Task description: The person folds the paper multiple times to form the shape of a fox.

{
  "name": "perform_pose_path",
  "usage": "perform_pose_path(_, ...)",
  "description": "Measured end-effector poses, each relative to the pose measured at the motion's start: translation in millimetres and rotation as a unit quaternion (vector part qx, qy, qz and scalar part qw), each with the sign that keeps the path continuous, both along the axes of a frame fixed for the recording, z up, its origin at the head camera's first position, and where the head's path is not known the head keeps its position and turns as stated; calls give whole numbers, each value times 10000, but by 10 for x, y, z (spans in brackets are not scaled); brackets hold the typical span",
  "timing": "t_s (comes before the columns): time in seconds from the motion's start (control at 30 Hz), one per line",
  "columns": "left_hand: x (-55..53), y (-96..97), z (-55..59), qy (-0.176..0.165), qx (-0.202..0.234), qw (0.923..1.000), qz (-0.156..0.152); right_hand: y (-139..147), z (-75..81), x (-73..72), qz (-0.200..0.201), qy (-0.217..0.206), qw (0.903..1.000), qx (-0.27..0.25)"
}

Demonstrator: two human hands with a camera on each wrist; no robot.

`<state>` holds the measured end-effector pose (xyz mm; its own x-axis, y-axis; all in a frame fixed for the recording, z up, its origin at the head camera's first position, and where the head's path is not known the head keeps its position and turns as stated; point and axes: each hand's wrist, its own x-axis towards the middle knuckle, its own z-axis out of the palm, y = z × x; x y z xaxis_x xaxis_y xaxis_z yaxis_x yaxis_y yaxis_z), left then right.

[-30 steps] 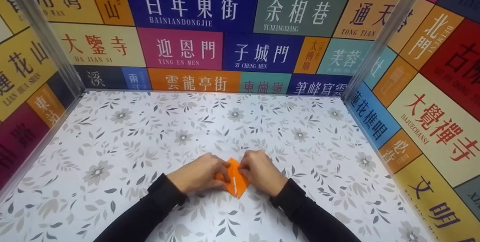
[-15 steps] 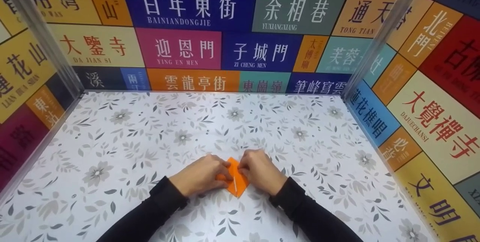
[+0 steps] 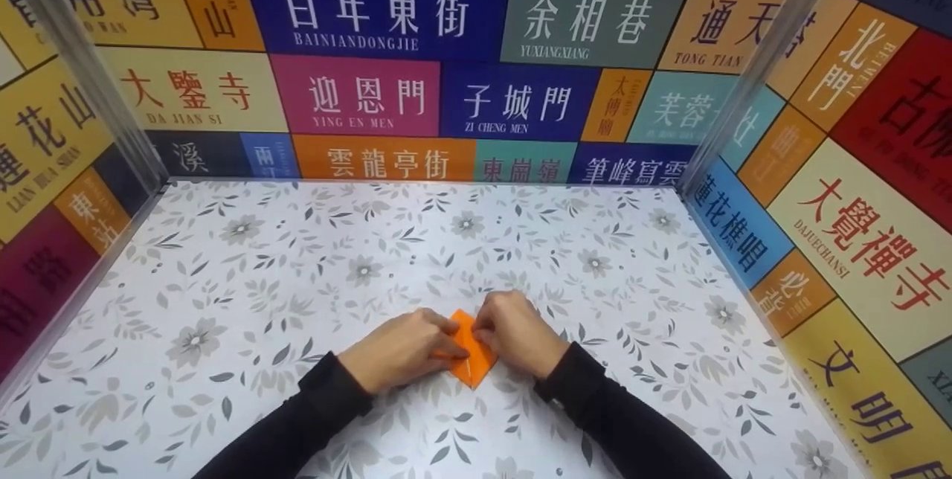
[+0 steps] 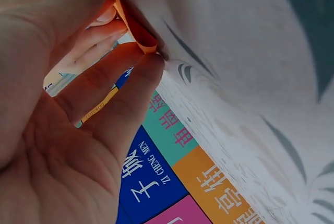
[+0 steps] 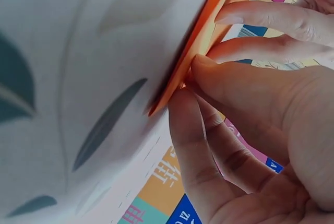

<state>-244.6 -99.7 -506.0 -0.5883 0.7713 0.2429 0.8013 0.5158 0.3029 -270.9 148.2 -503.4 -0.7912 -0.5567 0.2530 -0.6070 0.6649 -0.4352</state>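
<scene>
A small folded sheet of orange paper (image 3: 474, 371) lies on the table in a kite-like shape, one point facing the person. A thin white slit shows along its centre near the lower point. My left hand (image 3: 398, 349) holds the left side, thumb over the middle of the sheet and fingers at its edge. In the left wrist view, the paper's edge (image 4: 146, 41) curves up in a rounded fold against the fingertips. My right hand (image 3: 517, 334) pinches the right edge between thumb and index finger; the right wrist view shows stacked layers of the paper (image 5: 182, 65) there.
A white tabletop (image 3: 364, 233) printed with grey flowers and leaves spreads around the hands. Colourful panels with Chinese lettering form a back wall (image 3: 372, 10) and side walls, joined by clear corner strips (image 3: 732, 103).
The left thumb has slid right over the paper's middle, and the white slit shows shorter. The right hand has risen very slightly, keeping its pinch.
</scene>
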Motion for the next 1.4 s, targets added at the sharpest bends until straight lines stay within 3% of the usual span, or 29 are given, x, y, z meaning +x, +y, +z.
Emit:
perform_pose_path(0.4,-31,39,6,-17,7,10000,-83,-91,60,-156,-39,-626,9979,-140)
perform_pose_path(0.63,-39,37,4,-74,104,9999,-86,-137,43,-189,-188,-709,9971,-211)
perform_pose_path(0.97,-90,-53,36,-602,389,9974,-93,-160,4,-192,-296,-826,9959,-220)
perform_pose_path(1.1,-191,-116,47,-1147,642,9906,366,-169,4,-202,-325,-885,9953,-207)
perform_pose_path(1.2,-283,-140,41,-1492,848,9814,855,-167,3,-204,-345,-961,9945,-233)
perform_pose_path(1.4,-501,-74,10,-1917,967,9649,1515,-160,1,-193,-426,-968,9942,-207)
